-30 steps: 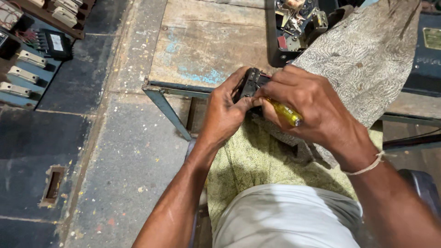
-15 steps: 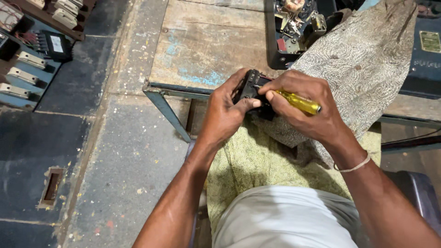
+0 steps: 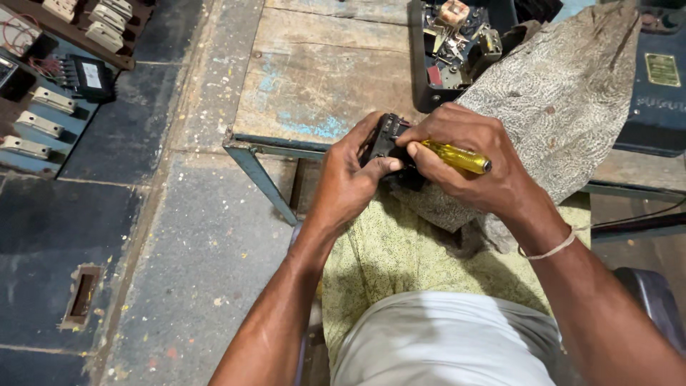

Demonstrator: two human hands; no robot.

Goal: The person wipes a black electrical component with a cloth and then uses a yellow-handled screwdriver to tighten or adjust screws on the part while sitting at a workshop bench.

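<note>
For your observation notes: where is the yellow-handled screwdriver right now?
In the head view, right of centre, the yellow-handled screwdriver sits in the right hand, its tip end toward the small black part held by the left hand.

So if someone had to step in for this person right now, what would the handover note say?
Left hand: grips a small black part, held over the table edge above the lap.
Right hand: holds a yellow-handled screwdriver, tip hidden at the part.
Nearby: black tray of loose parts on the table, grey cloth draped to the right.
Done: cannot tell; the part's working face is hidden by the fingers.
Left: whatever the screwdriver is doing on the part; progress not visible.
</note>
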